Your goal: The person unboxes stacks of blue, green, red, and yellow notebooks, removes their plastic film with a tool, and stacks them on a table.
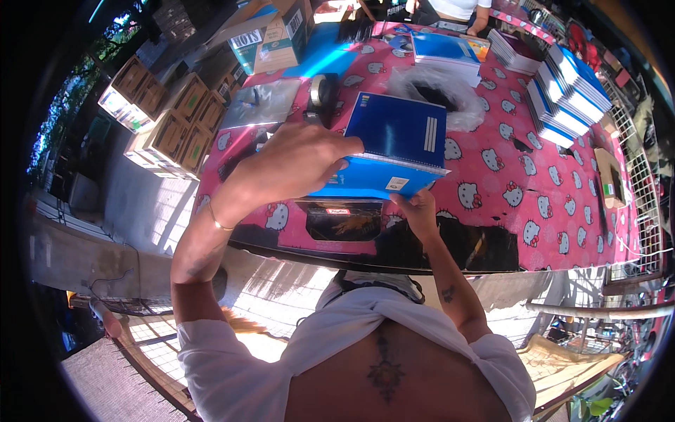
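Note:
In front of me, over the near part of the table, is a stack of notebooks (397, 130) with a dark blue cover on top. A lighter blue cover (369, 177) faces me along its near side. My left hand (299, 160) is closed on the left edge, thumb and fingers near the corner. My right hand (420, 209) grips the lower right part from below, its thumb against the light blue cover. How many notebooks are between my hands is hidden. Beneath them, a dark box-like thing (344, 221) shows near the table edge.
A pink cartoon-cat tablecloth (492, 200) covers the table. A tape dispenser (321, 95), clear plastic sheets (260, 102) and crumpled plastic wrap (467, 112) lie beyond. Notebook stacks (566, 98) stand right. An open carton (271, 42) is far left; another person (460, 13) is opposite.

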{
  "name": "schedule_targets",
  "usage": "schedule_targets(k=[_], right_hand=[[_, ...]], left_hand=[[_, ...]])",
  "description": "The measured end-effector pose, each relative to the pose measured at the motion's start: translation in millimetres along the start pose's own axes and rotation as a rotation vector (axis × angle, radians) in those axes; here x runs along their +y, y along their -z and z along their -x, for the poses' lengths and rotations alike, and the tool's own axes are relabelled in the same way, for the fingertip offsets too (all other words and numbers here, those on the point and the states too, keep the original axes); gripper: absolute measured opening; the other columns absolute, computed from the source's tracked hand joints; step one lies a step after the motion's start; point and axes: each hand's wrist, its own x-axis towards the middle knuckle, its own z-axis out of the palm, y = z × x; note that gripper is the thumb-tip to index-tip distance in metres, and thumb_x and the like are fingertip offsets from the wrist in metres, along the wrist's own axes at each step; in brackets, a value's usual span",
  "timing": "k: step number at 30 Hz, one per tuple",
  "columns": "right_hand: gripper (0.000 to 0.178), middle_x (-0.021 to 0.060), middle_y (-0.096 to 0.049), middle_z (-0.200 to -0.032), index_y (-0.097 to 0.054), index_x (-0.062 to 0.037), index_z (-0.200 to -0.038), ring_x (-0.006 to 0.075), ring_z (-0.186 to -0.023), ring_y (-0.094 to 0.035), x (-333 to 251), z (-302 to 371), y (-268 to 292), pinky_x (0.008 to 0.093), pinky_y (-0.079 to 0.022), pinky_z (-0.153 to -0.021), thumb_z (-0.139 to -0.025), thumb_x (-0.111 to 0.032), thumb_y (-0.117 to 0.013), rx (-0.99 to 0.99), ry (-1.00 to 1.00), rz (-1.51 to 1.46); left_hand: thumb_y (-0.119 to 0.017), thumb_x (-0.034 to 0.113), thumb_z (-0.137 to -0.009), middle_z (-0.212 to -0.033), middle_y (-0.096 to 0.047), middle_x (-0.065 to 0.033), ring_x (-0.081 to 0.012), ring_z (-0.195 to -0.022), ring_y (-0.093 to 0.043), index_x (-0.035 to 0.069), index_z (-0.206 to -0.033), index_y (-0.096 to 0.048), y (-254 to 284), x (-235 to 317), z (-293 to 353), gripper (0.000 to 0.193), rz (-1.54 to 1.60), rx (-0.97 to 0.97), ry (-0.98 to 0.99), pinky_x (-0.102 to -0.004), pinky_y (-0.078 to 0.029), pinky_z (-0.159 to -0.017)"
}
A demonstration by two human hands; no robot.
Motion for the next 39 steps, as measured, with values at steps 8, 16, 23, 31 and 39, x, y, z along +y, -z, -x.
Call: schedule_targets(k=[8, 16, 23, 31, 39], right_hand=[[0.019, 0.0009, -0.071, -0.097, -0.066, -0.0021, -0.109, 0.0044, -0.081, -0.060, 5.1, -1.1, -3.4, 0.0207, -0.047, -0.072, -0.090, -0.001, -0.071, 0.036, 0.141, -0.188], [0.022, 0.0017, -0.071, -0.098, -0.065, -0.0027, -0.111, 0.0067, -0.086, -0.063, -2.1, -1.3, 0.5, 0.0223, -0.049, -0.076, -0.090, 0.002, -0.070, 0.036, 0.097, -0.228], [0.027, 0.0043, -0.070, -0.106, -0.063, -0.0005, -0.114, 0.0121, -0.099, -0.064, 14.3, -2.7, -16.1, 0.0286, -0.051, -0.086, -0.089, -0.004, -0.072, -0.068, 0.020, -0.202], [0.061, 0.0107, -0.062, -0.120, -0.045, -0.0013, -0.134, 0.0197, -0.110, -0.062, 7.0, 2.3, -41.1, 0.0350, -0.048, -0.096, -0.086, -0.016, -0.078, -0.094, 0.078, -0.112], [0.057, 0.0084, -0.064, -0.113, -0.047, -0.0017, -0.131, 0.0156, -0.103, -0.061, 20.5, 3.4, -72.5, 0.0306, -0.049, -0.092, -0.085, -0.012, -0.079, 0.041, 0.125, -0.078]], left_hand=[[-0.066, 0.005, -0.087, -0.092, -0.071, -0.0113, -0.0326, -0.083, -0.070, 0.007, -0.107, -0.066, 5.3, 7.8, -10.0, 0.020, -0.054, -0.087, 0.057, -0.0461, -0.054, -0.073], [-0.064, 0.005, -0.086, -0.073, -0.068, -0.0149, -0.0330, -0.073, -0.070, 0.004, -0.097, -0.065, -5.9, -0.7, -2.6, 0.011, -0.050, 0.078, -0.070, -0.0459, -0.053, -0.065], [-0.069, 0.008, -0.085, -0.086, -0.071, -0.0112, -0.0318, -0.080, -0.070, 0.007, -0.105, -0.065, -5.1, -2.0, -5.7, 0.020, -0.080, -0.125, 0.035, -0.0453, -0.054, -0.068], [-0.075, 0.033, -0.082, -0.139, -0.041, -0.0180, -0.0333, -0.133, -0.039, 0.010, -0.140, -0.046, -100.1, -16.6, 67.8, 0.068, -0.282, 0.097, 0.281, -0.0458, -0.032, -0.111], [-0.069, 0.036, -0.093, -0.153, -0.033, -0.0168, -0.0269, -0.143, -0.029, 0.004, -0.155, -0.024, -255.5, -34.4, 142.5, 0.083, 1.303, 0.916, 0.694, -0.0428, -0.023, -0.118]])
